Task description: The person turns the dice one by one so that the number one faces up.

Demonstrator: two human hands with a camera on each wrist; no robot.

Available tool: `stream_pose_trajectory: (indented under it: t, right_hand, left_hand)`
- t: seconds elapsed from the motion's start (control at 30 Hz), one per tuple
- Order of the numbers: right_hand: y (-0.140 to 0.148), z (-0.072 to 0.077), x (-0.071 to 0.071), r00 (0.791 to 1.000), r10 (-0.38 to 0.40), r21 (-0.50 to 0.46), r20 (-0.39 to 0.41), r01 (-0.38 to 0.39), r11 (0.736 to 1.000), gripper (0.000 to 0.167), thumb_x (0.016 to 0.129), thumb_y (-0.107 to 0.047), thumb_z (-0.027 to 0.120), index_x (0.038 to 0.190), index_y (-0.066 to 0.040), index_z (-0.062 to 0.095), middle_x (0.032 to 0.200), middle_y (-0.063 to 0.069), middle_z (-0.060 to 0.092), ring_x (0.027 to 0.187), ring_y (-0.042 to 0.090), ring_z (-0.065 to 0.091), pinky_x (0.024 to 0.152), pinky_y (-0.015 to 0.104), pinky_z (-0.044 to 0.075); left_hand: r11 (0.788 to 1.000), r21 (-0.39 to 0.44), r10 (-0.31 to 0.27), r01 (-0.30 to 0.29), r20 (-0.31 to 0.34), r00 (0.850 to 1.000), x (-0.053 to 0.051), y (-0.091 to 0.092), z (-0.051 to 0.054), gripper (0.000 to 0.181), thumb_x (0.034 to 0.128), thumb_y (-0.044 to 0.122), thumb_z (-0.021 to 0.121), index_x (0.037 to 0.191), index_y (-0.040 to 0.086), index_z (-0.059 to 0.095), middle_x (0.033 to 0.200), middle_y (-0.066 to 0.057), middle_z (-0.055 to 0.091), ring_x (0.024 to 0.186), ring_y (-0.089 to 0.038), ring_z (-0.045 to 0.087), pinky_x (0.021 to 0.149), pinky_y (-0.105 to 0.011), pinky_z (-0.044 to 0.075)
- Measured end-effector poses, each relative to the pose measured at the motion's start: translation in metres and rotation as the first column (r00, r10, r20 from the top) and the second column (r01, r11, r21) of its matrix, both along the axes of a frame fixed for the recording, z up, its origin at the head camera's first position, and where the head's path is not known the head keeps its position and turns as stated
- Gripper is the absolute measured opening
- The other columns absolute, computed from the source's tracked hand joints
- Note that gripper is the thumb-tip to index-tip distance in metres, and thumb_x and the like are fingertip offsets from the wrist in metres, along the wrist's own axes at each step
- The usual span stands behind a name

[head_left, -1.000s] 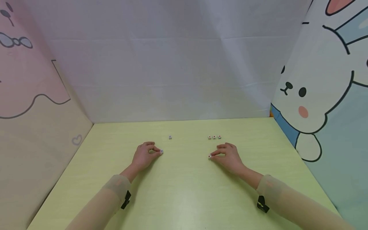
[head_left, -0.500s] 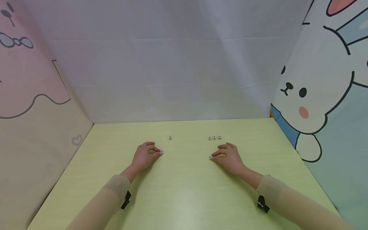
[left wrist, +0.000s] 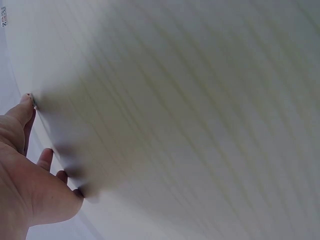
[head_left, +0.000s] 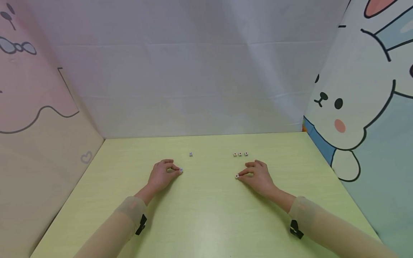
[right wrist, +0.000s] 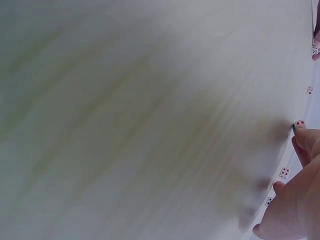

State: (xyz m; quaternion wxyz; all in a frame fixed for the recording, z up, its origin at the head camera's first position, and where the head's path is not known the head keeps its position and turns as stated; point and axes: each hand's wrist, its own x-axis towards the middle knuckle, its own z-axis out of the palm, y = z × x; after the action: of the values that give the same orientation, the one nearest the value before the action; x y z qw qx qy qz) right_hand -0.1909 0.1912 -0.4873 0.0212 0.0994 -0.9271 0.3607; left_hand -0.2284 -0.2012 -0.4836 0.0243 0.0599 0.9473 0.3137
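In the head view my left hand pinches a small white die between thumb and fingertips, low over the table. On the other side, my right hand pinches another white die the same way; red dots show on this die in the right wrist view. One die lies beyond the left hand. Three dice with red marks on top stand in a short row behind the right hand. The left wrist view shows little of the left hand's die, mostly covered by the fingers.
A pale yellow-green table lies under both hands. A whitish curtain closes off its far edge. Panels with cartoon drawings stand left and right, with a rabbit face on the right one.
The die in my right hand has shifted slightly to the right and a little nearer, and its face looks turned. My left hand and the dice on the table stay put.
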Motion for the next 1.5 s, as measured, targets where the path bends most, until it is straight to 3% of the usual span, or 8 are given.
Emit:
stream_pose_trajectory:
  t: [0.4,0.67,1.17,1.5]
  right_hand:
    - [0.004,-0.004,0.000,0.998,0.019,0.048,-0.051,-0.016,0.999,0.008,0.088,-0.022,0.082,0.094,-0.017,0.083,0.137,0.021,0.059,0.142,0.049,0.030,0.116,0.060,0.023]
    - [0.004,-0.002,0.002,0.999,0.006,0.041,-0.038,-0.005,0.999,0.012,0.089,-0.024,0.080,0.099,-0.017,0.082,0.137,0.018,0.059,0.141,0.047,0.030,0.115,0.061,0.025]
    - [0.005,0.010,0.002,0.992,0.036,0.122,-0.119,-0.021,0.992,0.016,0.087,-0.020,0.082,0.102,-0.015,0.082,0.123,0.011,0.064,0.121,0.040,0.046,0.101,0.056,0.041]
    - [0.005,0.008,0.000,0.995,0.057,0.157,-0.086,-0.043,0.987,0.009,0.087,-0.022,0.081,0.096,-0.019,0.083,0.117,0.009,0.066,0.119,0.039,0.047,0.100,0.054,0.042]
  left_hand:
    - [1.000,-0.007,-0.006,0.006,-0.002,1.000,0.000,0.000,0.004,0.017,0.0953,0.033,0.075,0.096,0.017,0.077,0.150,-0.015,0.051,0.142,-0.048,0.034,0.115,-0.060,0.029]
    - [1.000,-0.003,-0.002,0.002,0.002,1.000,0.000,0.001,0.005,0.017,0.0953,0.033,0.075,0.097,0.016,0.078,0.150,-0.016,0.051,0.142,-0.049,0.034,0.116,-0.060,0.028]
    - [1.000,-0.009,0.002,-0.002,0.000,1.000,0.002,0.000,0.004,0.014,0.0959,0.030,0.074,0.096,0.016,0.077,0.150,-0.015,0.050,0.142,-0.048,0.034,0.115,-0.061,0.029]
    - [1.000,-0.004,-0.004,0.004,-0.009,1.000,0.002,0.001,0.002,0.015,0.0959,0.031,0.074,0.096,0.016,0.077,0.150,-0.016,0.051,0.142,-0.048,0.035,0.116,-0.061,0.028]
